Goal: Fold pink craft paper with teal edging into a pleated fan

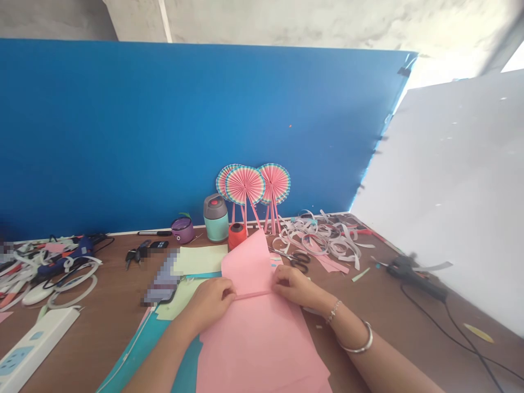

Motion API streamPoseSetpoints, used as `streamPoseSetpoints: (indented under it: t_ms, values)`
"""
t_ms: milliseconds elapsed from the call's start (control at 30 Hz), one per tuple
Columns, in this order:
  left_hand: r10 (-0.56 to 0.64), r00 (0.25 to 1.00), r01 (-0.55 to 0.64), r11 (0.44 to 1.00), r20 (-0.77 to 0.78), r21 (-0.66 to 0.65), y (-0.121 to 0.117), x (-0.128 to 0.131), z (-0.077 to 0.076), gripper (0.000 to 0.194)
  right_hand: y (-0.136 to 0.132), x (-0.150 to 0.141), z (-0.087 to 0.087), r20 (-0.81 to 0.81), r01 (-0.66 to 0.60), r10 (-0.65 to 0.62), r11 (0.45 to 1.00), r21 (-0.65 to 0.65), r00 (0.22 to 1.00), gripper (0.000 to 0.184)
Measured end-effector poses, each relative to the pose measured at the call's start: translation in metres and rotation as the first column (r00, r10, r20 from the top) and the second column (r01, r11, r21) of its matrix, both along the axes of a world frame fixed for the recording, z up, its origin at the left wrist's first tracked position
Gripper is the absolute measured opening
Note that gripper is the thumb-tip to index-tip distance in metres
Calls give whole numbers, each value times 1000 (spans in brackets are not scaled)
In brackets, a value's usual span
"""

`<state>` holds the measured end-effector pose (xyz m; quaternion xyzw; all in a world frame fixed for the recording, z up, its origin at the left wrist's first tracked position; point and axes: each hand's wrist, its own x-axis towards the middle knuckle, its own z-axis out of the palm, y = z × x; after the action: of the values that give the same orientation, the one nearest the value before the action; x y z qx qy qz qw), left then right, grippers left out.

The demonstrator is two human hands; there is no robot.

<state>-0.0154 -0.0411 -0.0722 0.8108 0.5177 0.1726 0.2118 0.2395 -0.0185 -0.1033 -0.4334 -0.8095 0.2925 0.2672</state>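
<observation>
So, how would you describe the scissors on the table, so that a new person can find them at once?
Start from the pink paper fans standing against the blue board. Below them, on the brown table, lies a heap of pale paper strips. At its front edge, just beyond the person's right hand, are the scissors, set apart by their black handle loops.

Two hands, left (pixel 208 305) and right (pixel 291 286); one sheet of pink paper (pixel 256 349); three pink paper fans (pixel 244 185); one pair of scissors (pixel 300 262); one teal flask (pixel 215 219); one orange spool (pixel 237 237); one purple pot (pixel 182 230); one glue gun (pixel 413 277); one power strip (pixel 35 349); two bracelets (pixel 355 337).
</observation>
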Motion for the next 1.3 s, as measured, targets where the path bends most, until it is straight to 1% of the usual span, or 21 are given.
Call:
streamPoseSetpoints:
  t_ms: [100,200,267,400,533,633,733,900,1033,1300]
  values:
    - [-23,1000,23,1000,-22,15,0,1,-2,19,1,1,-2,26,19,-20,999,32,999,13]
    - [-13,999,14,999,-37,35,0,1,-5,19,1,1,-4,57,51,-54,997,57,997,16]
    - [-6,999,8,999,-50,37,0,1,-6,18,1,1,-4,65,50,-53,997,54,996,19]
    - [12,996,-9,999,-86,37,0,0,-6,16,1,2,-2,65,56,-57,998,22,996,20]
    - [46,991,-42,999,-125,33,2,1,-1,19,1,2,2,72,82,-78,996,-47,994,25]
    - [60,991,-62,998,-120,-8,3,1,0,20,3,2,1,53,98,-93,990,-98,994,27]
    - [105,989,-110,993,-108,-41,5,-1,-2,21,5,1,-1,40,125,-121,984,-128,992,27]
    - [172,977,-182,981,-122,-72,6,-1,-3,28,6,0,-3,63,172,-165,978,-122,984,27]
    - [203,971,-215,973,-130,-89,6,1,-1,26,6,-1,-2,61,203,-196,970,-132,979,26]
    - [211,968,-223,972,-136,-81,6,1,-4,22,7,-4,1,67,235,-227,960,-152,972,27]
